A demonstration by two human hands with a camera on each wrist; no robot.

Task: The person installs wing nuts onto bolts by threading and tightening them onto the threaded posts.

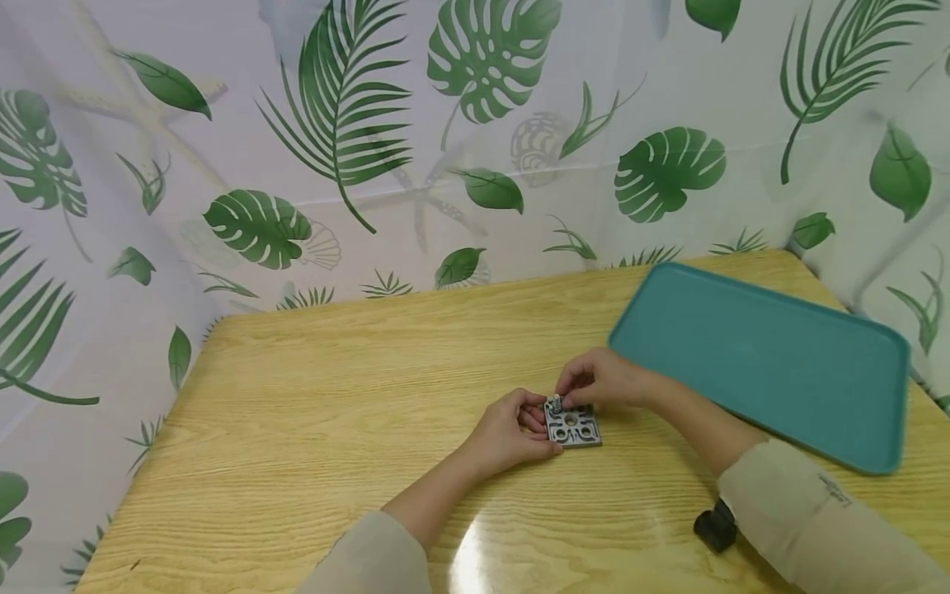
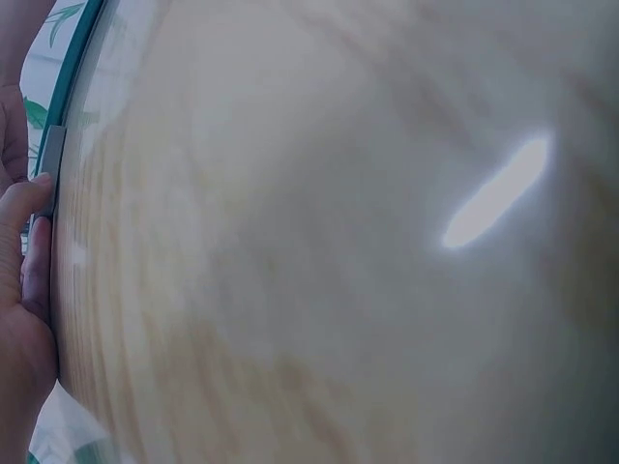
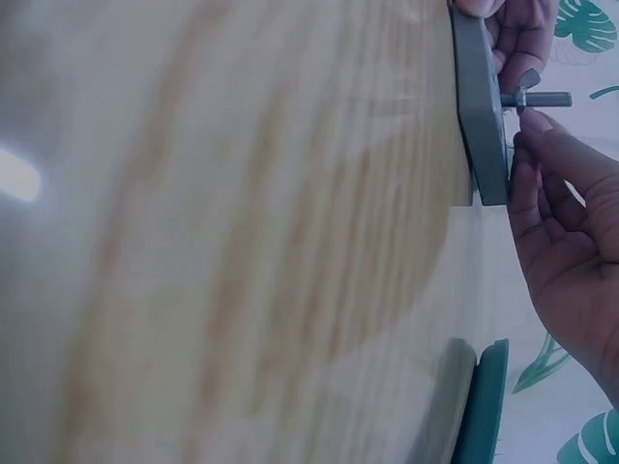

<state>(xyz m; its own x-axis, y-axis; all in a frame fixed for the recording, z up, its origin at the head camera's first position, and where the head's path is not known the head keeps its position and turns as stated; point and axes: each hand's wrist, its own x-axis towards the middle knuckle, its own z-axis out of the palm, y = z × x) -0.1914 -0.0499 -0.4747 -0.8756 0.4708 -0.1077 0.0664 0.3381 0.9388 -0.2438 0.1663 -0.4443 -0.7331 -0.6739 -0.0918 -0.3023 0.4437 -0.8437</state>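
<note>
A square grey metal plate with round holes and raised ridges lies flat on the wooden table. My left hand grips its left side, the thumb along the near edge and the fingers at the far left. From the plate's far-left corner a threaded bolt sticks up, carrying a small wing nut. My right hand reaches in from the right, thumb and forefinger pinching at the wing nut. In the left wrist view only the plate's thin edge shows beside the left thumb.
A teal tray lies at the table's right side. Near the right sleeve sits a small black object, partly covered. A leaf-printed cloth hangs behind the wooden table.
</note>
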